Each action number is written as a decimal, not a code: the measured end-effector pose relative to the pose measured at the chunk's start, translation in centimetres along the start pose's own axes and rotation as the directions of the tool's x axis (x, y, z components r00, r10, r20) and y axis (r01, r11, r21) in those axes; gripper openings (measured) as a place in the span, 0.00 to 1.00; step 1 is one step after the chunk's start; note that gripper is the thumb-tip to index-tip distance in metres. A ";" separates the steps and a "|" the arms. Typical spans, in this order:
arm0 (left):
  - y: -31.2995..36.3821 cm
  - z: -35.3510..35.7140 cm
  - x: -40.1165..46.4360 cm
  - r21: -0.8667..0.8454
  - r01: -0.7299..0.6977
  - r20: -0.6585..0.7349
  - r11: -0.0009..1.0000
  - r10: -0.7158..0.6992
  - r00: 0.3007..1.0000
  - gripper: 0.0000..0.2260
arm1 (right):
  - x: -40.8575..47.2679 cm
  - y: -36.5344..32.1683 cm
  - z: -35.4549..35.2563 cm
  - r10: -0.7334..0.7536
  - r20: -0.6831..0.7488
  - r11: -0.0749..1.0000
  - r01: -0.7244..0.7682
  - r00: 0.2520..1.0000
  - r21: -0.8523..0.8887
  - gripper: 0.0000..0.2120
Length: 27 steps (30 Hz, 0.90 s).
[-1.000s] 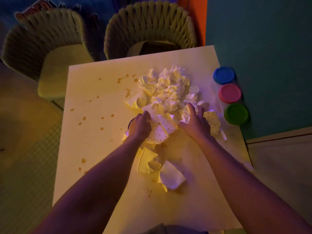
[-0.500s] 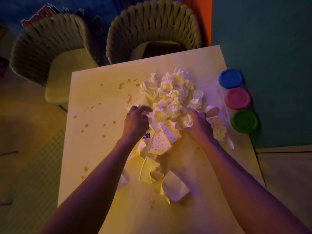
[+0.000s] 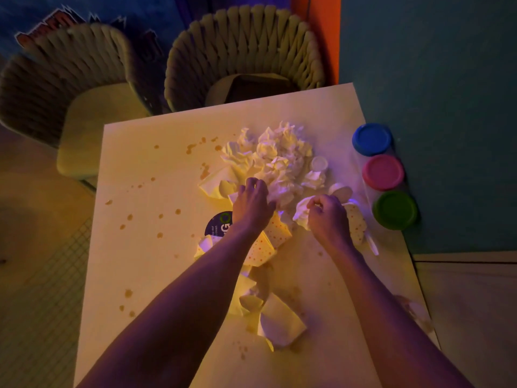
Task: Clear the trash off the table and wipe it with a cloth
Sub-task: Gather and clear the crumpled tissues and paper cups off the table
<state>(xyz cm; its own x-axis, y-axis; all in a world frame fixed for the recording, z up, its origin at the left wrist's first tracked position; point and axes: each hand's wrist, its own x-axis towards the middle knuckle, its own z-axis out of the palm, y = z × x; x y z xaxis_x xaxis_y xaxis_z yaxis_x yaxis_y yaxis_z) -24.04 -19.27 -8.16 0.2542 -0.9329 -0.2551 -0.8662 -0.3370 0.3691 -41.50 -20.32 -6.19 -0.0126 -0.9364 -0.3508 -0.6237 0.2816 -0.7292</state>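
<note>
Head view | left hand (image 3: 253,204) curled into tissue pile (image 3: 275,158), hold unclear | right hand (image 3: 327,217) pinching a tissue wad (image 3: 301,210) | risk: loose scraps sliding off counter (image 3: 140,261), sticking in brown spills (image 3: 191,147)

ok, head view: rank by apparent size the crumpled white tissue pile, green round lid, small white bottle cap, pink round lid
1. Crumpled white tissue pile, largest by far.
2. Green round lid and pink round lid: near alike, green nearer the camera, so unranked.
3. Small white bottle cap, smallest.
</note>
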 end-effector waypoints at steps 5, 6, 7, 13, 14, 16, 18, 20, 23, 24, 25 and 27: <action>0.0 0.4 -0.1 -0.080 -0.065 -0.064 0.995 0.060 0.996 0.02 | 1.5 -2.0 0.6 0.016 0.066 0.992 -0.008 0.998 -0.123 0.19; 0.0 0.3 -0.3 -0.132 -0.066 -0.054 0.989 0.059 0.997 0.05 | 1.9 -2.4 0.8 0.013 0.088 0.987 0.002 0.996 -0.163 0.21; -0.1 0.0 -0.5 -0.183 -0.060 -0.040 0.981 0.053 0.998 0.08 | 2.2 -2.8 1.0 0.005 0.108 0.978 0.018 0.994 -0.208 0.22; -0.7 -2.0 -2.1 -0.455 0.037 -0.053 0.890 -0.069 0.996 0.21 | 4.5 -3.9 2.7 0.021 0.150 0.897 0.048 0.988 -0.439 0.29; -1.0 -2.4 -2.2 -0.487 0.057 -0.064 0.871 -0.100 0.993 0.22 | 4.7 -3.9 3.0 0.029 0.159 0.884 0.049 0.987 -0.465 0.30; -1.5 -3.2 -2.1 -0.528 0.094 -0.066 0.844 -0.151 0.986 0.23 | 5.2 -3.4 3.5 0.053 0.187 0.872 0.046 0.981 -0.488 0.33; -1.9 -3.8 -1.5 -0.532 0.113 -0.071 0.839 -0.178 0.982 0.20 | 5.6 -2.5 3.9 0.051 0.216 0.878 0.059 0.975 -0.475 0.34; -2.1 -4.3 -0.6 -0.538 0.127 -0.092 0.833 -0.208 0.974 0.18 | 5.7 -1.6 4.2 0.037 0.234 0.887 0.076 0.972 -0.456 0.37; -1.9 -4.6 1.4 -0.509 0.116 -0.146 0.853 -0.218 0.965 0.15 | 5.2 -0.6 4.7 -0.020 0.199 0.901 0.104 0.980 -0.420 0.34; -1.7 -4.5 2.1 -0.472 0.104 -0.152 0.876 -0.197 0.969 0.15 | 5.1 -0.3 5.0 -0.049 0.171 0.897 0.118 0.984 -0.425 0.30; -1.6 -4.4 2.8 -0.420 0.098 -0.138 0.902 -0.170 0.976 0.14 | 4.9 -0.1 5.2 -0.068 0.148 0.890 0.127 0.987 -0.438 0.27; -1.1 -3.6 3.9 -0.290 0.112 -0.042 0.950 -0.129 0.991 0.16 | 4.8 0.1 5.5 -0.086 0.134 0.879 0.139 0.987 -0.457 0.25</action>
<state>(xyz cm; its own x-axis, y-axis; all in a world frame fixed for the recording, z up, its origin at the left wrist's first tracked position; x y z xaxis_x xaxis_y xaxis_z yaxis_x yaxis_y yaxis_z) -20.52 -23.03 -6.35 0.3818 -0.8861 -0.2629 -0.6701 -0.4613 0.5815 -37.32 -23.61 -11.22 0.1461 -0.9205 -0.3623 -0.9069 0.0217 -0.4208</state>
